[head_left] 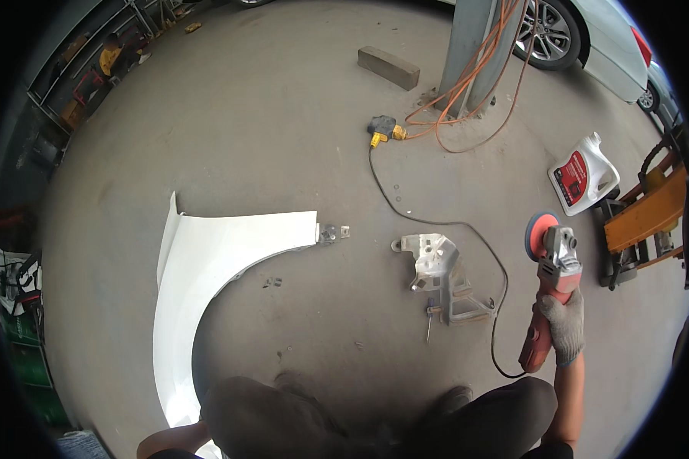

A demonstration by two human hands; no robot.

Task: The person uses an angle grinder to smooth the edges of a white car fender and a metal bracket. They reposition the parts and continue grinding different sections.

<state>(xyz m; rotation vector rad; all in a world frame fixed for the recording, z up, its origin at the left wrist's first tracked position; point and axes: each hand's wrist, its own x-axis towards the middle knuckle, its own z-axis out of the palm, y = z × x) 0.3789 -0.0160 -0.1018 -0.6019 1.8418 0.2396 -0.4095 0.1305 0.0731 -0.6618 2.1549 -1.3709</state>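
Note:
My right hand (565,325), in a grey knitted glove, is wrapped around the red body of an angle grinder (560,274). The grinder is held up at the right, with its round red-and-blue disc (541,236) at the top end. A dark power cord (467,224) trails from its lower end across the floor. To the left lies a white car fender (187,283), its curved arch facing right. Only my left forearm (172,441) shows, over the fender's near end; the hand is hidden behind my knee.
A metal bracket (434,260) lies on the floor between fender and grinder, with a screwdriver (429,320) beside it. Orange cable (455,92) hangs by a post (467,53) and meets the cord at a plug connector (385,130). A white jug (586,176) and an orange jack (647,214) stand right.

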